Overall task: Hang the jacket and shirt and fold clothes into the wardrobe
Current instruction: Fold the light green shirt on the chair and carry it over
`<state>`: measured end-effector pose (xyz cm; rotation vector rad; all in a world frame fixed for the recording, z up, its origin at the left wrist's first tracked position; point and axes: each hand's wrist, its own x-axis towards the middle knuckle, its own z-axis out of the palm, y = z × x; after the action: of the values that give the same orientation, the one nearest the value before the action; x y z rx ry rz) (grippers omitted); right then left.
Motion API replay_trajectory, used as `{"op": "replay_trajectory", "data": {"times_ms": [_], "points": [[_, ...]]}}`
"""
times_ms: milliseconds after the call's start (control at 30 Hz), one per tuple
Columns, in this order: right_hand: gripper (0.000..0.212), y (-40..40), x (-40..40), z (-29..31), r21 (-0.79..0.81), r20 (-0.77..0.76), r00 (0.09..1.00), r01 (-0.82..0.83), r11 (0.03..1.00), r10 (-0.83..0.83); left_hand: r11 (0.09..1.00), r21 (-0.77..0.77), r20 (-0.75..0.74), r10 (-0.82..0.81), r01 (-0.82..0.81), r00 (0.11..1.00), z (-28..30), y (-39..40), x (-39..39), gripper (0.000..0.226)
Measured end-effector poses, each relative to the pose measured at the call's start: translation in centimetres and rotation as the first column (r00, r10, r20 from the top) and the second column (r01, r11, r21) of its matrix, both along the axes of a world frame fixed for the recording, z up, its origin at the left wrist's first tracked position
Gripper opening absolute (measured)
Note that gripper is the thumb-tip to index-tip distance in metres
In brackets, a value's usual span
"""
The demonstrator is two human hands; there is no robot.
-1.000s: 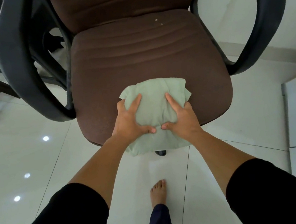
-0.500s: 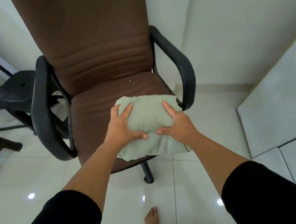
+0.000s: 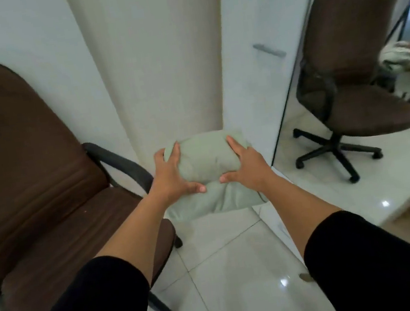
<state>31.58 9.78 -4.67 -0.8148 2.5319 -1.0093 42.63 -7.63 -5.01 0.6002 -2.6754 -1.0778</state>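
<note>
Open floor [image 3: 239, 268] ahead — chair [image 3: 32, 178] left, mirror [image 3: 345, 84] right.

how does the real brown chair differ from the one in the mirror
The brown chair sits at the left, close to the camera and cropped by the frame edge; the mirrored chair stands at the right, looking smaller and shown whole. The mirrored chair shows its full star base with castors; the brown chair shows only two castors. Both have brown upholstery and black armrests.
</note>
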Motion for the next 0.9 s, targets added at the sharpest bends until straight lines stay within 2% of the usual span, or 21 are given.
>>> {"op": "replay_trajectory", "data": {"times_ms": [200,333,467,700,900], "points": [[0.106,11.4,-0.2,1.2,-0.007,-0.007,0.932,0.361,0.932,-0.361,0.937,-0.011,-0.008,-0.35,0.349,0.937,1.3,8.5,-7.3,0.137],[0.099,19.3,2.3,1.4,-0.03,-0.014,0.84,0.541,0.84,-0.542,0.834,-0.023,0.022,-0.551,0.551,0.834,1.2,16.0,-9.7,0.136],[0.099,26.7,5.5,1.0,-0.053,0.002,0.71,0.703,0.709,-0.704,0.701,-0.028,0.022,-0.712,0.712,0.702,0.7,24.1,-10.7,0.133],[0.096,38.5,10.7,0.1,0.014,0.007,0.493,0.87,0.493,-0.87,0.474,0.001,0.037,-0.88,0.88,0.474,-0.9,37.9,-10.8,0.134],[0.091,47.3,9.2,-2.6,0.03,0.023,0.411,0.911,0.412,-0.911,0.382,0.017,0.073,-0.922,0.924,0.38,-3.9,47.8,-14.0,0.131]]}}
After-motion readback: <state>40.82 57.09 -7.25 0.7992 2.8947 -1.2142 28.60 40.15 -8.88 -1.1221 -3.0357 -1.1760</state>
